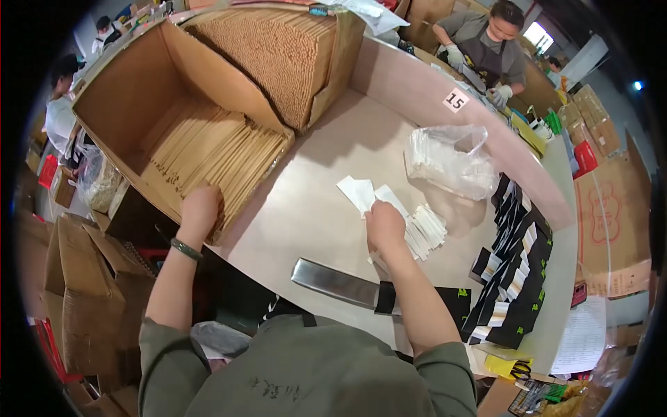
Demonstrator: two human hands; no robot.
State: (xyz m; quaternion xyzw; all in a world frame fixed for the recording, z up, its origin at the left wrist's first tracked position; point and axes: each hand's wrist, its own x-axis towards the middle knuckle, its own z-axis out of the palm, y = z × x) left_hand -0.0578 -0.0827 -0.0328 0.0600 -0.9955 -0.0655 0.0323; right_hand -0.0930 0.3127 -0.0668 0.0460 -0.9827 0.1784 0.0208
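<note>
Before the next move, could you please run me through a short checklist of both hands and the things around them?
1. Left hand on the wooden sticks in the open cardboard box: ok.
2. Right hand on the white paper slips: ok.
3. Whether either hand actually grips anything: cannot tell.
4. Metal blade lies flat, close under the right forearm: not ok.
5. Black sleeves stacked within reach at the right: ok.
6. Clear plastic bag apart from both hands: ok.
</note>
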